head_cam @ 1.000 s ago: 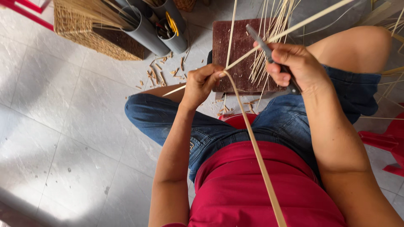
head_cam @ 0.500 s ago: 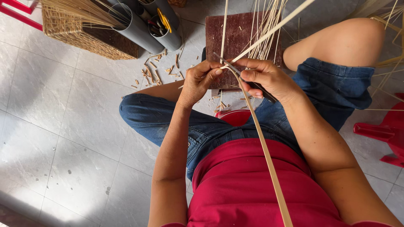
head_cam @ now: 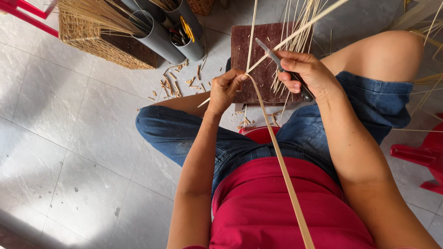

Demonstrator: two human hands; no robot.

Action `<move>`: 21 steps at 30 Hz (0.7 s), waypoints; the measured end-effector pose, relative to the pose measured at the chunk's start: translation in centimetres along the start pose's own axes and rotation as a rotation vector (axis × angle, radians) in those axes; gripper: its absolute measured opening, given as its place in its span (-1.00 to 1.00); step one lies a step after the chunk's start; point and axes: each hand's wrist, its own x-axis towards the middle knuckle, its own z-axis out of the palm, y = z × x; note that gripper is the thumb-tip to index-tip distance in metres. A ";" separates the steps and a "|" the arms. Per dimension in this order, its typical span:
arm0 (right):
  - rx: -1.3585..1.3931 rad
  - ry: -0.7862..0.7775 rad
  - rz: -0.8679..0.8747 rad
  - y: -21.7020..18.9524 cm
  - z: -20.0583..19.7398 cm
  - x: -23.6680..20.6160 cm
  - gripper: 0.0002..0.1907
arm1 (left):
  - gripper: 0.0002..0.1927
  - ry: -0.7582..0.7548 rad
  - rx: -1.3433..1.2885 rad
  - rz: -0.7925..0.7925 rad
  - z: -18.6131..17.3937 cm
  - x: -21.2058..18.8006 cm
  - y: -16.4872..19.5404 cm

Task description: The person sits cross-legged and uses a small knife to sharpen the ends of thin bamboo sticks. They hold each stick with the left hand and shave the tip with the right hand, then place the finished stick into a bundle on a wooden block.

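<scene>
I sit on a red stool [head_cam: 258, 133] in denim shorts and a red top. My left hand [head_cam: 224, 89] pinches a long bamboo strip [head_cam: 281, 166] where it bends; one end runs down past my body, the other slants up to the right. My right hand [head_cam: 307, 71] grips a dark-handled knife [head_cam: 277, 57], its blade laid against the strip just right of my left hand. Under the hands a dark red wooden block [head_cam: 258, 46] stands on the floor with several thin bamboo slivers [head_cam: 295, 27] over it.
A woven basket [head_cam: 99, 44] with fine sticks sits at top left beside grey tubes [head_cam: 161, 37] holding tools. Bamboo shavings [head_cam: 177, 83] litter the pale tiled floor [head_cam: 69, 138]. Red plastic furniture [head_cam: 422, 157] stands at right, a red frame [head_cam: 23, 11] at top left.
My hands came together on the strip half a second ago; now my right hand has drawn away to the right with the knife, and the view shifted slightly.
</scene>
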 end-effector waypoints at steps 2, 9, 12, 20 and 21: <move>0.005 -0.044 -0.025 -0.3 0.1 -0.2 -0.52 | -0.79 -0.013 -0.033 -0.057 0.4 -0.1 0.0; -0.080 -0.179 0.035 2.0 2.2 -0.3 -0.42 | -0.78 -0.091 -0.172 -0.081 0.8 0.2 -0.2; -0.090 -0.143 0.058 2.7 2.2 0.3 -0.47 | -0.79 -0.124 -0.166 -0.101 0.5 -0.1 -0.2; -0.061 -0.118 0.076 3.1 0.0 1.1 -0.56 | -0.79 -0.022 0.011 -0.004 -0.9 -1.2 -1.2; -0.058 -0.111 0.066 3.0 -0.3 1.4 -0.57 | -0.79 -0.003 0.068 -0.025 -0.7 -1.1 -1.3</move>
